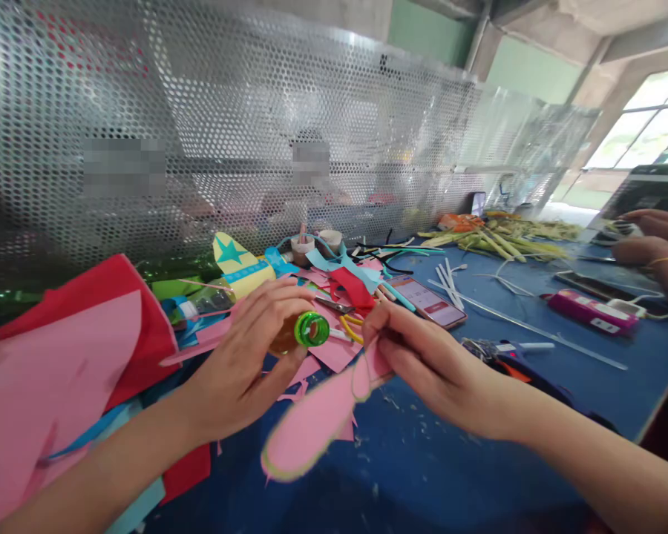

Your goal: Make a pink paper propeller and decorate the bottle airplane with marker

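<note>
My left hand (243,356) is closed round a small bottle with a green cap (310,329), the cap pointing right. My right hand (423,360) pinches the narrow end of a long pink paper cutout (312,423) that hangs down over the blue table (423,460). The two hands are close together, almost touching near the bottle's cap. Scissors with yellow handles (348,319) lie just behind them among paper scraps.
Pink and red paper sheets (61,363) are piled at the left. A yellow paper plane with a teal star (239,267) sits behind, and a phone (428,300) lies beside scraps. Another person's hands (654,245) are at far right. A perforated metal screen (228,133) rises at the back.
</note>
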Action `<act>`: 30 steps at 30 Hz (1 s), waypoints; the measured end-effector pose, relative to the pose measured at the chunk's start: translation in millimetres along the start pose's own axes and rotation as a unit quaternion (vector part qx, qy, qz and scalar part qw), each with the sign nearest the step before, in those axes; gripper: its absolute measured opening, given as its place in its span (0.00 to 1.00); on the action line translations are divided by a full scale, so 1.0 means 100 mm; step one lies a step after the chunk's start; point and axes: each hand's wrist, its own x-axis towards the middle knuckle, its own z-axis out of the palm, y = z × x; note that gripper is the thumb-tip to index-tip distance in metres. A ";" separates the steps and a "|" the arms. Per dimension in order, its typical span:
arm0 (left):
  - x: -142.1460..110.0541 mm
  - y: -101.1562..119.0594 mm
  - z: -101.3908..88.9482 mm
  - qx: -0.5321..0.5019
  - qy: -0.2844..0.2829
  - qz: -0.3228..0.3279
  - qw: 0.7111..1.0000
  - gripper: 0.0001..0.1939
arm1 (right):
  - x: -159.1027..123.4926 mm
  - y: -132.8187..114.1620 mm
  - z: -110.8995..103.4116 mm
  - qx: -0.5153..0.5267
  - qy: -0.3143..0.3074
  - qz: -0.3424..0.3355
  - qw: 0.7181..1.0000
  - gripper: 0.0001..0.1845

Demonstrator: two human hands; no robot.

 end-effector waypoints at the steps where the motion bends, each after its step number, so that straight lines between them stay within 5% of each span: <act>1: -0.01 -0.02 0.00 -0.002 0.011 0.004 1.000 0.17 | 0.06 -0.01 0.00 0.010 0.005 -0.003 1.000 0.06; 4: -0.04 -0.07 -0.01 0.003 0.029 0.014 0.999 0.20 | 0.23 -0.01 -0.01 0.038 0.001 -0.019 0.999 0.03; 9: -0.03 -0.05 -0.04 0.013 0.081 -0.001 0.997 0.11 | 0.39 -0.03 0.02 0.072 -0.021 -0.026 0.997 0.07; 21: -0.02 0.00 -0.03 0.012 0.081 0.023 0.996 0.11 | 0.51 -0.08 0.11 0.139 -0.069 0.028 0.988 0.17; 30: 0.00 0.02 -0.05 0.010 0.088 0.015 0.996 0.11 | 0.53 -0.06 0.09 0.108 -0.054 0.035 0.992 0.14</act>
